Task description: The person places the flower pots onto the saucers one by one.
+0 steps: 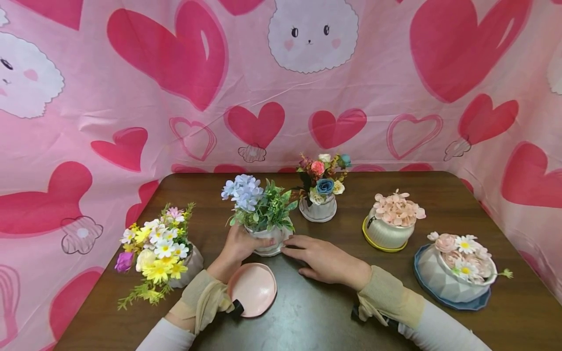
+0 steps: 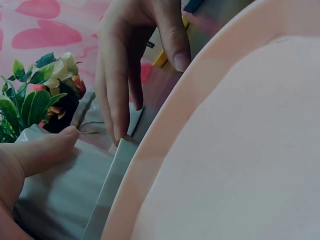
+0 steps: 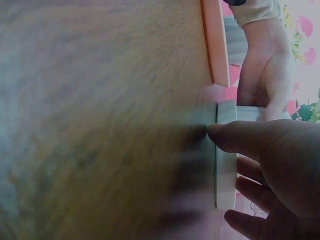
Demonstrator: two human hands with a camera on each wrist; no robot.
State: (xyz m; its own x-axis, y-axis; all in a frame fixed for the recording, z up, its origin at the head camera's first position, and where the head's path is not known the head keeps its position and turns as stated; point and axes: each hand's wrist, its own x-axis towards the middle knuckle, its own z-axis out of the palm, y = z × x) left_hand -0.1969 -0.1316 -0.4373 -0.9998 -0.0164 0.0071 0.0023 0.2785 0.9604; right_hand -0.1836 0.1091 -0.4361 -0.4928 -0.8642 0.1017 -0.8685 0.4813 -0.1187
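A white pot with blue flowers and green leaves stands on a shallow white saucer near the table's middle. My left hand grips the pot from the left, its thumb across the front; its other fingers are mostly hidden. On the right side, my right hand has loosely extended fingers, with fingertips right at the saucer's edge and the thumb apart, nearer me. In the left wrist view, a fingertip meets the saucer rim. A round pink saucer lies in front of the pot, beside my left wrist.
Yellow and white flowers in a pot stand at left. Behind is a white pot of mixed roses. To the right are a ribbed pot on a yellow saucer and a faceted pot on a blue saucer.
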